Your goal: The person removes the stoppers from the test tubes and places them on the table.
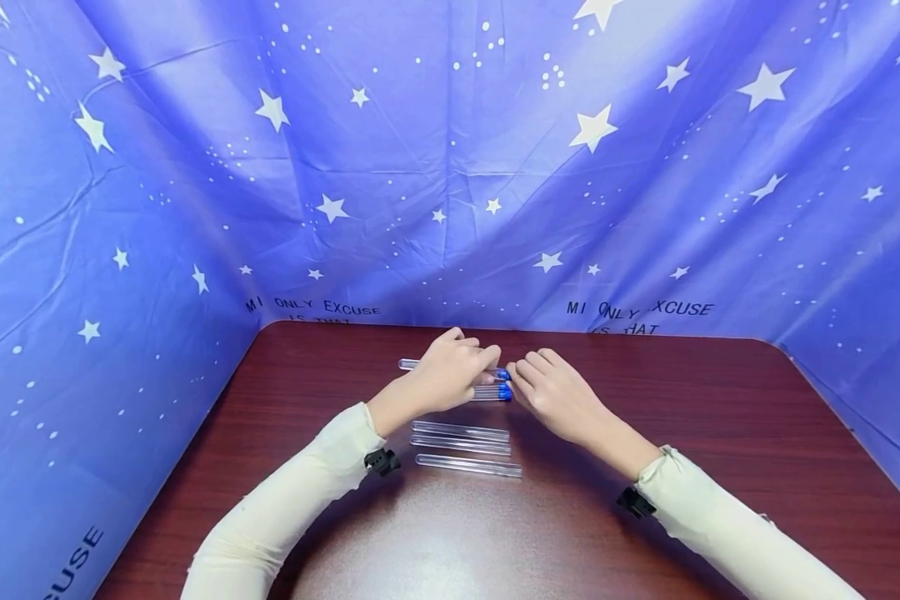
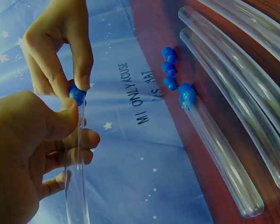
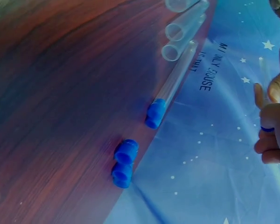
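Observation:
My left hand (image 1: 450, 371) holds a clear test tube (image 2: 77, 196) between thumb and fingers, lifted over the far part of the table. At the tube's mouth, the thumb and fingers of my right hand (image 1: 551, 392) pinch a blue cap (image 2: 77, 94). In the right wrist view, both hands show only in part at the right edge, and the fingers mostly hide that cap. Close below the held tube, capped test tubes (image 2: 224, 158) lie on the table, their blue ends (image 1: 505, 392) pointing right.
Nearer to me on the dark red wooden table (image 1: 330, 517) lie three uncapped test tubes (image 1: 468, 465), roughly parallel. Loose blue caps (image 3: 126, 151) sit in a short row beyond the capped end. A blue star-printed curtain (image 1: 450, 167) encloses the table's back and sides.

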